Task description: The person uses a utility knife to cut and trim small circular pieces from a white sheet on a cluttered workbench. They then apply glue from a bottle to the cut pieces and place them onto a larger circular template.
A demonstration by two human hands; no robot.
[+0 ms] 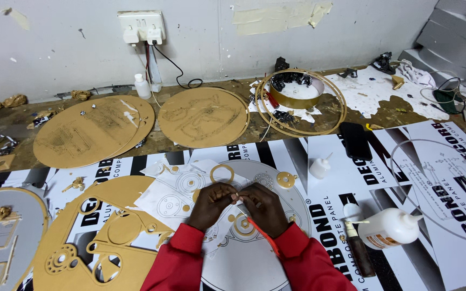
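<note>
Two hands meet over grey round panel (254,269). Small gold piece (238,196), tiny, shape unclear, pinched between fingertips of left hand (210,203) and right hand (265,207). Printed black-and-white sheet (330,231) lies under panel. White glue bottle (388,228) lies right of panel; smaller white bottle (319,167) upper right.

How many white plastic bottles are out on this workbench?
3: a small bottle by the wall under the socket, a small dropper bottle near the black phone, a large glue bottle lying right. Clutter may hide others.
</note>
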